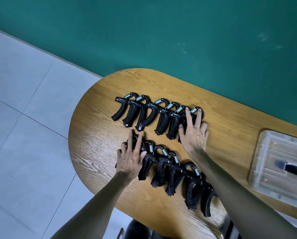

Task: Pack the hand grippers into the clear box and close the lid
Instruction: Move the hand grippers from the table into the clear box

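Observation:
Several black hand grippers with steel springs lie in two rows on the wooden table [96, 135]: a far row [144, 114] and a near row [172, 173]. My left hand [130, 157] rests flat, fingers spread, on the leftmost gripper of the near row. My right hand [193, 130] lies with fingers spread over the rightmost gripper of the far row [198, 111]. Neither hand has lifted anything. At the right edge stands the clear box [264, 169], with a dark object inside it.
The table's rounded end points left over a grey tiled floor [23, 118]. A green wall [161, 31] runs behind the table. A black chair [137, 230] shows at the bottom edge below the table.

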Demonstrator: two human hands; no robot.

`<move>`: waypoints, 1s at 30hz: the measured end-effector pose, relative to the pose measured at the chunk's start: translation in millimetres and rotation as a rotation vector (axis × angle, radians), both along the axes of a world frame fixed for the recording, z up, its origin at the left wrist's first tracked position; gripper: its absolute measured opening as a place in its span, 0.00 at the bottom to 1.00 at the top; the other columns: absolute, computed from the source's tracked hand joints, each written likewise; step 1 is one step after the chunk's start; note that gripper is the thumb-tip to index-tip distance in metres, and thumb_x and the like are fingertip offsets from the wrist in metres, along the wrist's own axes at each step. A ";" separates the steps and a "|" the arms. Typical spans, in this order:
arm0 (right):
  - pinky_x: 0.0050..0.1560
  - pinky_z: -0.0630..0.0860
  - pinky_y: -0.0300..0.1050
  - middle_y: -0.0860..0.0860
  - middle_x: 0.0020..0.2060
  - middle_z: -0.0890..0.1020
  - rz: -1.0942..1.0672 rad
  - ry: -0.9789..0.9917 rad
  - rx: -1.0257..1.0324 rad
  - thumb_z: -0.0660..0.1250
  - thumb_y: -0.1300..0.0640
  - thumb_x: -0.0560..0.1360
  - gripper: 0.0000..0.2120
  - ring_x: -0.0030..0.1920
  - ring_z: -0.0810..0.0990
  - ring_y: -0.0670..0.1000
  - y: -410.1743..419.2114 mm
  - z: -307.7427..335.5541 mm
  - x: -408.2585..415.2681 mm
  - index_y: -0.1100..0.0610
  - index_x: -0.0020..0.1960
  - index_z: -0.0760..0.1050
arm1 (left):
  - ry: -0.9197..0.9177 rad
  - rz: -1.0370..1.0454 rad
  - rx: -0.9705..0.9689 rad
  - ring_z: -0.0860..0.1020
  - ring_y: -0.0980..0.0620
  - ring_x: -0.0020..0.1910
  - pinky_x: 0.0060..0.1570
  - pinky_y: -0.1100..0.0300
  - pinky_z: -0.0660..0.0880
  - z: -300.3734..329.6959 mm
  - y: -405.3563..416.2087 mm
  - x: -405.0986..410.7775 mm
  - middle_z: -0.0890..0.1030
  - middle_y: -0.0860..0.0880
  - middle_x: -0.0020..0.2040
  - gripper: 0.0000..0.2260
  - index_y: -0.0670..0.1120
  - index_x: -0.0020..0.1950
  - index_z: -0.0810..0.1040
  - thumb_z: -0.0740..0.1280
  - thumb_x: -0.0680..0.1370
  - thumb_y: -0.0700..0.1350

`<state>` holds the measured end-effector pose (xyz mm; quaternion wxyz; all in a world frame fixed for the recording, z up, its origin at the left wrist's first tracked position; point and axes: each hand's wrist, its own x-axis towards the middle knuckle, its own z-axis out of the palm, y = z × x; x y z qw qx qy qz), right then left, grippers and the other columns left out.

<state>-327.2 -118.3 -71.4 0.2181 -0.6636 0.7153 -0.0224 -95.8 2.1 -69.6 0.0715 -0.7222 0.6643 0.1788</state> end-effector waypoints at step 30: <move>0.52 0.66 0.53 0.59 0.80 0.42 -0.048 -0.125 -0.046 0.52 0.59 0.82 0.33 0.51 0.60 0.52 11.6 14.3 1.7 0.34 0.79 0.45 | -0.038 0.107 0.178 0.67 0.42 0.62 0.58 0.47 0.68 15.3 -6.2 -12.5 0.33 0.36 0.79 0.33 0.53 0.79 0.28 0.41 0.82 0.64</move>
